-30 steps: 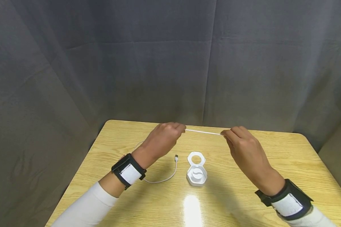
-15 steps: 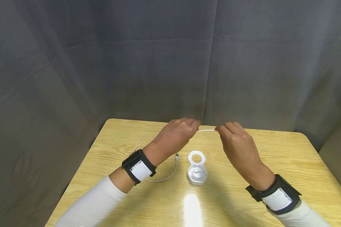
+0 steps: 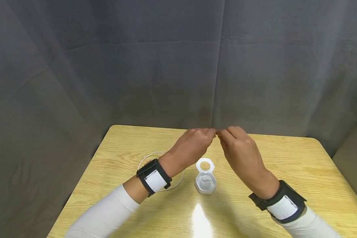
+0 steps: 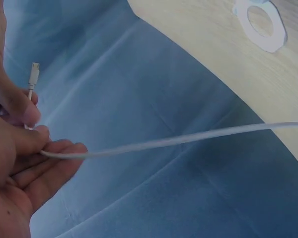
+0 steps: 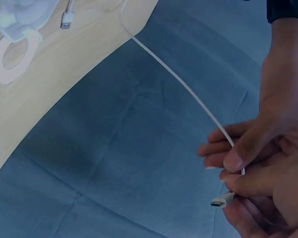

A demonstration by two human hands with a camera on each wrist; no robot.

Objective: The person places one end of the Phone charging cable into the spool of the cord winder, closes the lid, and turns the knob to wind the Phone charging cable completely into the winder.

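Observation:
My left hand (image 3: 210, 134) and right hand (image 3: 223, 134) meet fingertip to fingertip above the far part of the wooden table (image 3: 285, 165). Both pinch a thin white cable (image 5: 184, 84) near one end. In the right wrist view the right hand (image 5: 238, 191) pinches just behind the small plug (image 5: 220, 202), and the left hand (image 5: 231, 148) pinches the cable right beside it. In the left wrist view the cable (image 4: 179, 140) runs from my left hand (image 4: 42, 151) out to the right. Its slack lies in a loop (image 3: 142, 160) on the table.
A small white case (image 3: 206, 182) with its ring-shaped lid (image 3: 205, 165) flipped open sits on the table below the hands. The cable's other plug (image 5: 67, 20) lies beside it. A dark grey curtain (image 3: 166, 66) hangs behind and around the table.
The left hand has slid right along the cable until it met the right hand. The taut stretch of cable between them has shrunk to nothing.

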